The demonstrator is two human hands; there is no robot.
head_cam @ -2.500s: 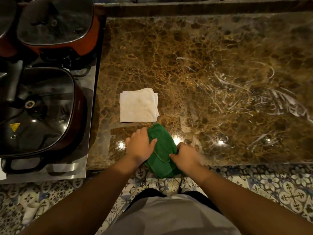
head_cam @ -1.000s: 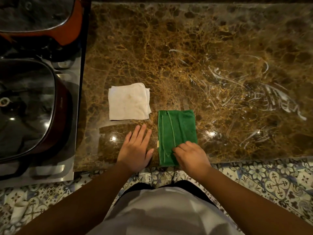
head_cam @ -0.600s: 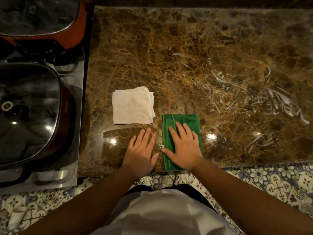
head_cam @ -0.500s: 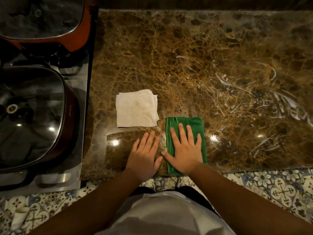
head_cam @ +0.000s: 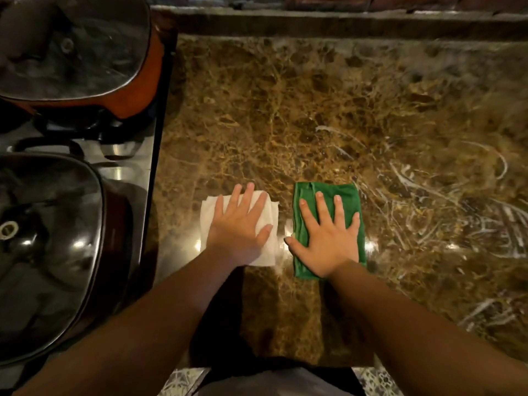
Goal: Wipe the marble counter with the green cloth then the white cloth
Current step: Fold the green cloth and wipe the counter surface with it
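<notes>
The brown marble counter (head_cam: 328, 115) fills the middle and right of the view, with white streaks on its right part. A folded green cloth (head_cam: 351, 195) lies flat on it, and my right hand (head_cam: 325, 238) presses on it with fingers spread. Just to its left lies a folded white cloth (head_cam: 207, 221). My left hand (head_cam: 237, 227) lies flat on the white cloth, fingers apart. Neither hand grips its cloth; both rest palm down.
On the left a stove (head_cam: 125, 155) holds two lidded pans, one orange (head_cam: 137, 81) at the back and one dark (head_cam: 57, 252) in front. A raised ledge (head_cam: 343, 24) bounds the counter's far edge. Patterned floor tiles (head_cam: 374, 381) show below the near edge.
My left hand moved from the bare counter onto the white cloth. My right hand stays flat on the green cloth. The view has shifted closer over the counter.
</notes>
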